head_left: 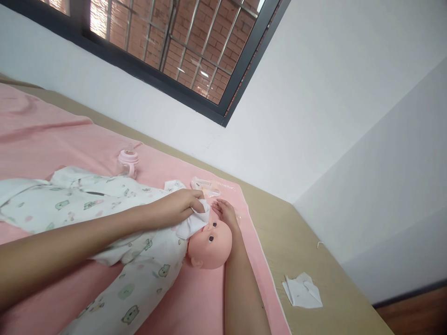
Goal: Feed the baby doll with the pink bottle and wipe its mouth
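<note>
A baby doll in a white printed outfit lies on its back, its head toward the right. My left hand reaches across the doll's chest, its fingers closed on a white wipe. The wipe touches the doll's face around the mouth and chin. Beyond the head, my right hand rests with fingers extended, and its forearm runs along the top of the doll's head. Close to my right hand is a small clear plastic packet.
A pink blanket lies under the doll. Behind the doll stands a baby bottle with a pink collar. At the right, a crumpled white tissue is on the tan surface. A barred window is set in the white wall.
</note>
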Tool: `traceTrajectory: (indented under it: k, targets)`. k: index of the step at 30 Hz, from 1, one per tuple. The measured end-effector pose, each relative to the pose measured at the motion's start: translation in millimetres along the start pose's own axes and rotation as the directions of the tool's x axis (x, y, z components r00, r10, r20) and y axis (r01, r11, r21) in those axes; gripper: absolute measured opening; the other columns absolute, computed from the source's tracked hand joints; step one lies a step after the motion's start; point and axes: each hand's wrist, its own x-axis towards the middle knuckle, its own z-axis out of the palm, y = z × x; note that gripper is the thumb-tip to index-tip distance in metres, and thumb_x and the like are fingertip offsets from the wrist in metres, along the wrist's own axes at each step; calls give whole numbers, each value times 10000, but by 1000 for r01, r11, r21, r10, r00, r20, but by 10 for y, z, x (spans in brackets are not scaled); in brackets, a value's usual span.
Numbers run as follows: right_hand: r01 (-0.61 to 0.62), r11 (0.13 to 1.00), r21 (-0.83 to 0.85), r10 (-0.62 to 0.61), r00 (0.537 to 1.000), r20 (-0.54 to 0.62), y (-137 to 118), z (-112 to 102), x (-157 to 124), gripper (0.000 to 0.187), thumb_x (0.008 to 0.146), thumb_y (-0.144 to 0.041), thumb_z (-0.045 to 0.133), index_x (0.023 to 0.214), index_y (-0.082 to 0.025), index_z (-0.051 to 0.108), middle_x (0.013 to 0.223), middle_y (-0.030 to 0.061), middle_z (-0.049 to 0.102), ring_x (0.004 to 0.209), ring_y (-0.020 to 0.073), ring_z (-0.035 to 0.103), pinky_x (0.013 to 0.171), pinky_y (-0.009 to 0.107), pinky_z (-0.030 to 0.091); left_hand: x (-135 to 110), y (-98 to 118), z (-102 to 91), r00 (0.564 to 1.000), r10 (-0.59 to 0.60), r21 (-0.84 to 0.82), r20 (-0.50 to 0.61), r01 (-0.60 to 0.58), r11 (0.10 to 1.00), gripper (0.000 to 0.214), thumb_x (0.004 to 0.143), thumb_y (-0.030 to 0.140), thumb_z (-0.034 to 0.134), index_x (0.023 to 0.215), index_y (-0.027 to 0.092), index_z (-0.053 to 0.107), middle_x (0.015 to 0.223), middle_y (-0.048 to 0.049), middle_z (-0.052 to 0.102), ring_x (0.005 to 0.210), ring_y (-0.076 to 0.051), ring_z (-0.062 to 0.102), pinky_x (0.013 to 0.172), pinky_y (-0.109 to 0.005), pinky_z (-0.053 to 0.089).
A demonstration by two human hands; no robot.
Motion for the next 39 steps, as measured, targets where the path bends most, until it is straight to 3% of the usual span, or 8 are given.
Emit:
traceTrajectory:
  k: [11, 22, 25, 28, 31, 34, 36, 39]
  targets:
    - [-8, 1000, -2, 8, 1000, 0, -15, 9, -16, 176, 712, -155, 645, 887, -148, 632, 773, 44, 713, 747, 135, 695, 834, 266, 567, -4, -69, 0, 998, 44, 35, 41, -46, 998, 388, 634, 47, 356, 735, 199, 698, 888, -41, 604, 863, -194, 573, 739, -243, 424]
    - [-13, 1000, -2, 13, 1000, 1, -47, 30, -75, 180, 708, -172, 674, 882, -154, 634, 790, 45, 704, 765, 134, 687, 840, 267, 559, -19, -20, -38, 995, 64, -90, 72, -57, 994, 348, 607, 2, 350, 655, 182, 643, 854, 2, 573, 773, -138, 565, 717, -229, 397]
    - [-33, 999, -21, 33, 999, 10, -158, 59, -114, 223, 699, -193, 703, 912, -169, 640, 834, 48, 711, 779, 138, 682, 842, 284, 557, -15, -70, -64, 999, 35, -80, 20, -33, 996, 342, 638, 18, 362, 691, 184, 656, 914, -8, 591, 820, -152, 580, 748, -241, 427]
    - [54, 998, -23, -52, 997, 65, -471, 180, -237, 293, 685, -255, 743, 959, -214, 647, 989, 34, 713, 849, 136, 670, 882, 305, 540, -17, -135, -141, 989, 57, -57, -134, -65, 996, 314, 677, 46, 385, 731, 184, 663, 1180, -31, 573, 1068, -195, 555, 917, -281, 440]
    - [307, 945, -111, -267, 923, 279, -924, 444, -558, 276, 708, -317, 747, 959, -234, 667, 1160, 25, 669, 1036, 158, 628, 978, 326, 488, -32, -179, -248, 969, 77, 28, -234, -73, 997, 289, 729, 89, 412, 772, 191, 678, 1369, -38, 477, 1275, -236, 430, 1075, -357, 364]
    - [532, 803, -269, -287, 741, 607, -1303, 768, -1019, 273, 808, -363, 674, 1067, -278, 660, 1267, 13, 614, 1230, 180, 530, 1047, 359, 438, -55, -189, -344, 950, 80, 64, -301, -64, 996, 270, 763, 128, 426, 782, 193, 688, 1403, -40, 456, 1310, -245, 399, 1106, -381, 332]
    - [655, 677, -335, -267, 643, 718, -1442, 934, -1290, 329, 807, -357, 688, 1130, -322, 635, 1324, -8, 566, 1297, 176, 469, 1098, 379, 383, -75, -178, -401, 939, 65, 55, -338, -49, 997, 271, 776, 147, 428, 801, 195, 693, 1408, -34, 454, 1307, -245, 403, 1101, -377, 337]
    - [735, 478, -481, -309, 653, 691, -1505, 1042, -1512, 299, 806, -372, 694, 1097, -323, 643, 1361, 8, 516, 1342, 202, 408, 1113, 415, 346, -109, -147, -482, 946, 21, 33, -325, -11, 999, 302, 767, 143, 412, 822, 200, 704, 1424, -17, 440, 1312, -247, 395, 1099, -378, 329]
